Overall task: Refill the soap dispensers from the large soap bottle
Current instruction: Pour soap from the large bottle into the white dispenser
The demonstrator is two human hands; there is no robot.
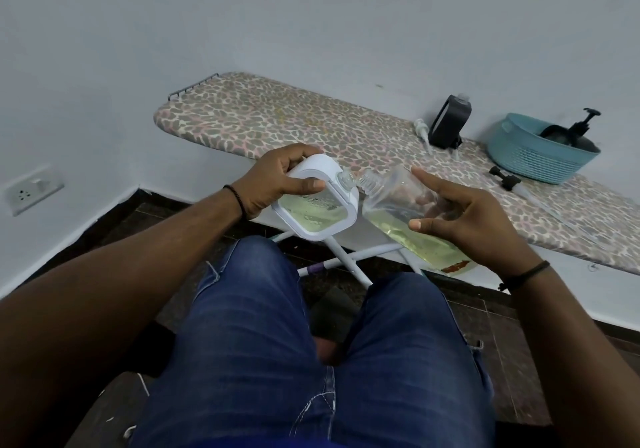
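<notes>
My left hand [277,179] grips a white-framed soap dispenser [317,205] with yellowish liquid inside, tilted so its open neck points right. My right hand [460,215] holds the large clear soap bottle [398,212], its thumb and fingers round the body and the index finger stretched out. The bottle lies tilted with its open threaded mouth almost touching the dispenser's neck. Yellow soap pools in the bottle's lower half. Both are held above my knees, in front of the ironing board [277,118].
On the board stand a black dispenser [448,122] with a white pump [423,132] lying beside it, a blue basket [530,160] holding a black dispenser and pump, and a loose black pump with tube [507,181]. A wall socket [33,193] is at the left.
</notes>
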